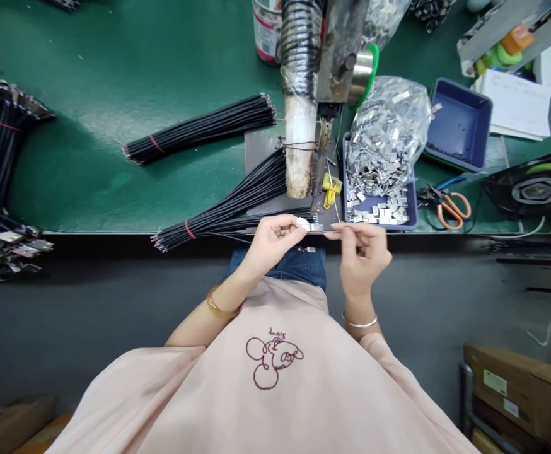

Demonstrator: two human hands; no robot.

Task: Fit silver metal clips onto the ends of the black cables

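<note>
Fingertips (299, 234) of the left hand (278, 243) pinch a small white piece (304, 224) at the table edge (91, 232); metal plugs (318, 227) lie just to its right, between both hands. The right hand (364, 251) has its fingers curled close by; whether they grip anything cannot be told. Black cables (251, 222) run lengthwise leftward. A tray (413, 208) sits just beyond the right hand, the nearer one.

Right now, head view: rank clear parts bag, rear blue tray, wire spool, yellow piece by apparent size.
Largest to smallest, as they look:
1. Clear parts bag
2. Rear blue tray
3. Wire spool, partly hidden
4. Yellow piece
True sizes unsure: distances from the camera differ.
</note>
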